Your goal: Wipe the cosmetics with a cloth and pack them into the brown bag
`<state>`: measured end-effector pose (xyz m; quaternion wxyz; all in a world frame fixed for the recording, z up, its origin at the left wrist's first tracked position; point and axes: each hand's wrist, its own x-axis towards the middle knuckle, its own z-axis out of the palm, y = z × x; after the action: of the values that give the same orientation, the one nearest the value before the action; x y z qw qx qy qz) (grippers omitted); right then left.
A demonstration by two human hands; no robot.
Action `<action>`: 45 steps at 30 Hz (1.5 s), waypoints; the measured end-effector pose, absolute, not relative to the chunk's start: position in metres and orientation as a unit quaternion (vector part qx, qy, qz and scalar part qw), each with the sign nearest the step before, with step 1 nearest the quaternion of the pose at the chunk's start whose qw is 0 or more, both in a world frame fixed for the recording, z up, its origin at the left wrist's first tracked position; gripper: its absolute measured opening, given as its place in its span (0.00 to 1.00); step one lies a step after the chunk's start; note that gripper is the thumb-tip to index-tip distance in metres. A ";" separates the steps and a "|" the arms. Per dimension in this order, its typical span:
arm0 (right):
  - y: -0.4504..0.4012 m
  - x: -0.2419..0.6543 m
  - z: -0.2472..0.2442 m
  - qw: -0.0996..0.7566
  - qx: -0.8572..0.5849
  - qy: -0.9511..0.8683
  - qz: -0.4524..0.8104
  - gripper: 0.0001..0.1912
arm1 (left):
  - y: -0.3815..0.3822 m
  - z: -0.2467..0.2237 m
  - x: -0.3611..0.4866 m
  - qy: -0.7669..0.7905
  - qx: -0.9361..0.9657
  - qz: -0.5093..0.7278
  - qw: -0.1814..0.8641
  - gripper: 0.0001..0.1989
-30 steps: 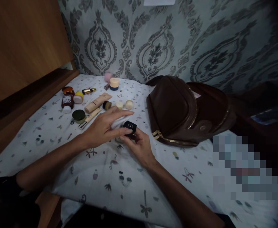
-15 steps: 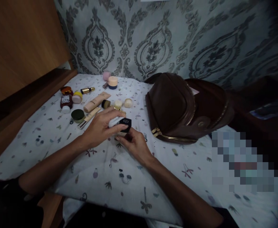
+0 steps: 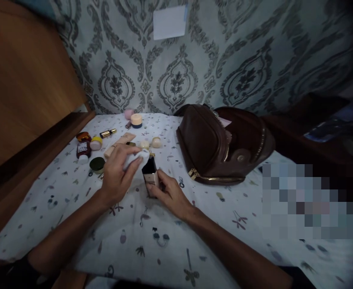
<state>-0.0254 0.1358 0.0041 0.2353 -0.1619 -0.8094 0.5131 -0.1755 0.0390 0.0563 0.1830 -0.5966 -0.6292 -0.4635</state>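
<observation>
My left hand (image 3: 117,170) pinches a folded white cloth or wipe (image 3: 136,159), held close to the top of a small bottle. That bottle (image 3: 151,176) has a black cap and a pale beige body, and it stands upright in my right hand (image 3: 172,190), whose fingers wrap its lower part. Just beyond my left hand lie a beige squeeze tube (image 3: 120,143) and two small pale jars, one of them a cream jar (image 3: 156,142). A dark green round jar (image 3: 97,165) sits left of my left wrist.
An open brown leather bag (image 3: 206,144) stands on the right of the patterned sheet (image 3: 164,257). At the left are a dark red bottle (image 3: 83,150), a yellow-lidded jar (image 3: 96,143) and a gold-and-black tube (image 3: 108,133). A peach-lidded jar (image 3: 136,121) stands near the patterned wall.
The bottle has turned from tilted, cap towards me, to upright. My left hand with the white cloth has moved left, off the cap's side. The view has tilted up.
</observation>
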 end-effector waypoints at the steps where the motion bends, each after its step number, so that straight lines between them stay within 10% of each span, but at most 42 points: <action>1: 0.135 -0.025 0.005 0.234 -0.153 -0.813 0.511 0.12 | 0.040 0.056 -0.175 -0.622 -0.614 -0.446 0.191 0.06; 19: 0.136 -0.023 0.005 0.188 -0.135 -0.738 0.634 0.11 | 0.033 0.023 -0.173 -0.521 -0.728 -0.338 0.289 0.08; 45: 0.134 -0.021 -0.013 0.314 -0.202 -0.855 0.359 0.25 | 0.029 0.024 -0.172 -0.595 -0.703 -0.317 0.226 0.09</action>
<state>-0.0210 0.1340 -0.0128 0.3144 -0.2021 -0.8552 0.3590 -0.1724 0.0293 0.0242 0.2258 -0.7029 -0.5953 -0.3172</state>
